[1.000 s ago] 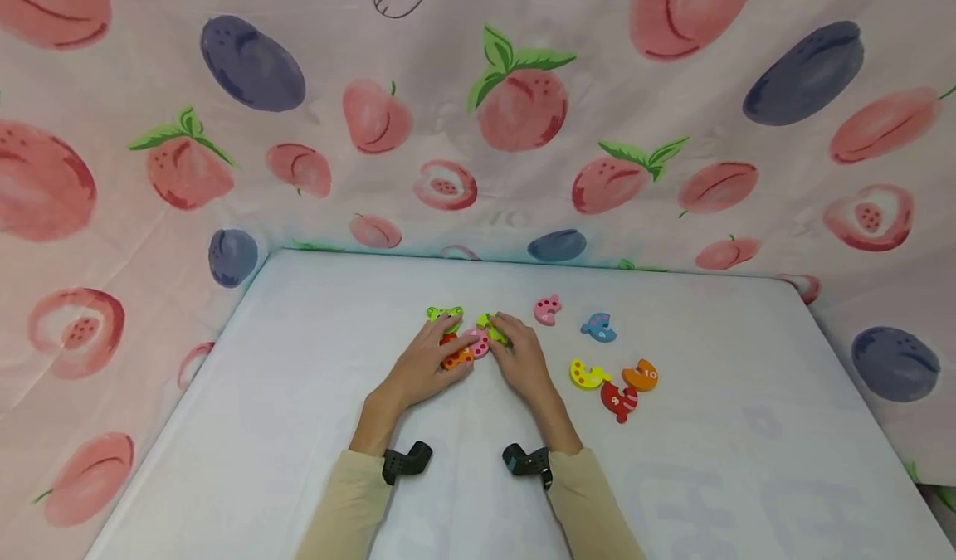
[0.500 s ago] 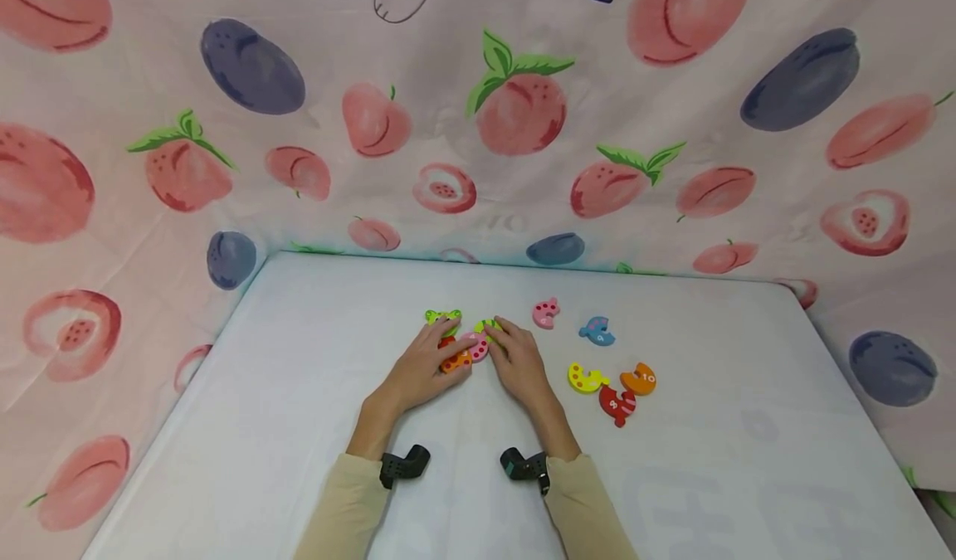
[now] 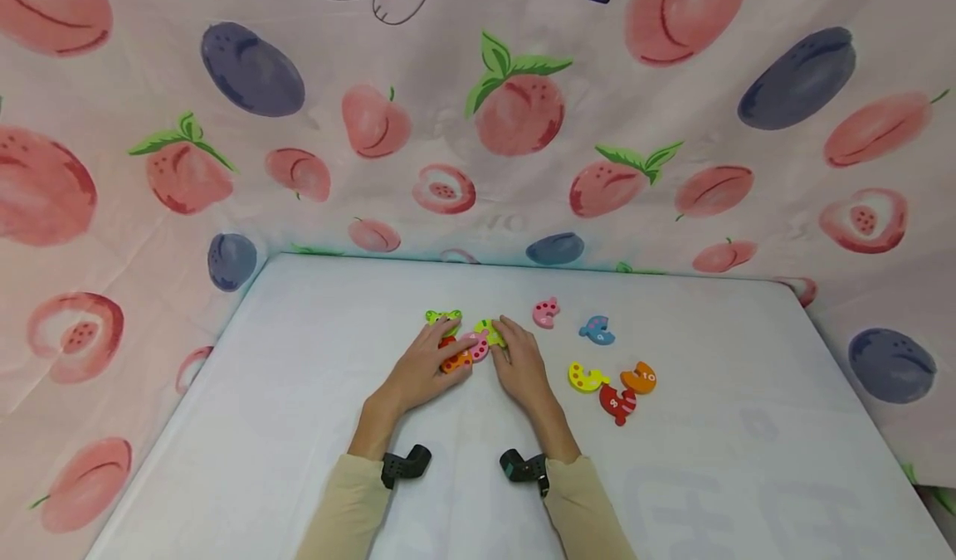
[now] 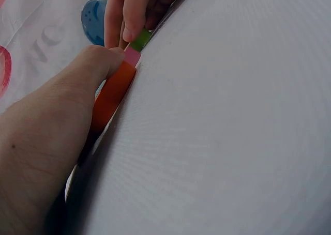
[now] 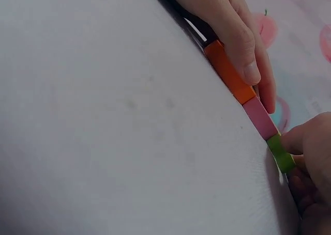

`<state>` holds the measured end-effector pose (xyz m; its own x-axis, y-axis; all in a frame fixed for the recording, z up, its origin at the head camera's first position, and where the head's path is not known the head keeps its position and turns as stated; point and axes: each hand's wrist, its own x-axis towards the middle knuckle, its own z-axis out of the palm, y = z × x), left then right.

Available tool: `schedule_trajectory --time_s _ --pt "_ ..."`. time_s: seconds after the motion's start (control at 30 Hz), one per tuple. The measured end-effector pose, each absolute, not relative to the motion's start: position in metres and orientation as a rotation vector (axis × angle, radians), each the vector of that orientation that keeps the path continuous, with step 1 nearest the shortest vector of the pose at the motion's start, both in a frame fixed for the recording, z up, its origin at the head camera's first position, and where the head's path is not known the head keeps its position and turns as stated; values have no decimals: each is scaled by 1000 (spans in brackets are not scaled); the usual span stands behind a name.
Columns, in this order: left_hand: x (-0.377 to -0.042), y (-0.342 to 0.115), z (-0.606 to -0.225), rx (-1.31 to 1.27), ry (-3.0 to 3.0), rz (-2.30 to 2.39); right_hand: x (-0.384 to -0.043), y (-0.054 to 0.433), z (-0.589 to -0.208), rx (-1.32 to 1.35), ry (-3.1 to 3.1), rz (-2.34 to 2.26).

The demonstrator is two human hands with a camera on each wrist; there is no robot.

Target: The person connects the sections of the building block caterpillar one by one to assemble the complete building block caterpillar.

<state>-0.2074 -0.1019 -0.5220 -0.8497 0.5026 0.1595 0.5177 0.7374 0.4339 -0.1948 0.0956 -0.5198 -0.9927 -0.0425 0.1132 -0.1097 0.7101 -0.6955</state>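
A chain of flat puzzle pieces lies on the white table: a green frog-like head (image 3: 441, 317), a mostly covered red piece (image 3: 448, 342), an orange spotted piece (image 3: 454, 363), a pink spotted piece (image 3: 479, 348) and a green piece (image 3: 489, 328). My left hand (image 3: 420, 362) rests over the chain with extended fingers, its thumb by the orange piece (image 5: 230, 72). At the right end, my right hand (image 3: 523, 367) pinches the green piece (image 5: 280, 153) between thumb and fingers, against the pink piece (image 5: 259, 118). The left palm hides part of the chain.
Loose numbered pieces lie to the right: pink (image 3: 546, 313), blue (image 3: 597, 330), yellow (image 3: 587, 377), orange (image 3: 639, 378) and red (image 3: 617, 405). Yellow, red and orange sit close together. A fruit-print cloth (image 3: 448, 129) rises behind the white table (image 3: 299, 460).
My right hand has shifted slightly on the green piece, whose surface shows more than a second ago. The left hand stays over the chain, and the loose pieces keep their places.
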Motion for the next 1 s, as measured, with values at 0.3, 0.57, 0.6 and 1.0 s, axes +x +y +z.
schedule_trajectory --time_s 0.3,0.57,0.6,1.0 --pt "-206 -101 -522 -846 -2898 -742 -188 95 -521 86 -2810 1200" --pt "-207 -102 -521 -833 -2913 -723 -176 97 -516 42 -2761 1324" --pt "-207 -102 -521 -833 -2915 -722 -174 97 -516 33 -2755 1338" --pt "-206 -101 -519 -808 -2920 -742 -163 107 -516 41 -2722 1409"
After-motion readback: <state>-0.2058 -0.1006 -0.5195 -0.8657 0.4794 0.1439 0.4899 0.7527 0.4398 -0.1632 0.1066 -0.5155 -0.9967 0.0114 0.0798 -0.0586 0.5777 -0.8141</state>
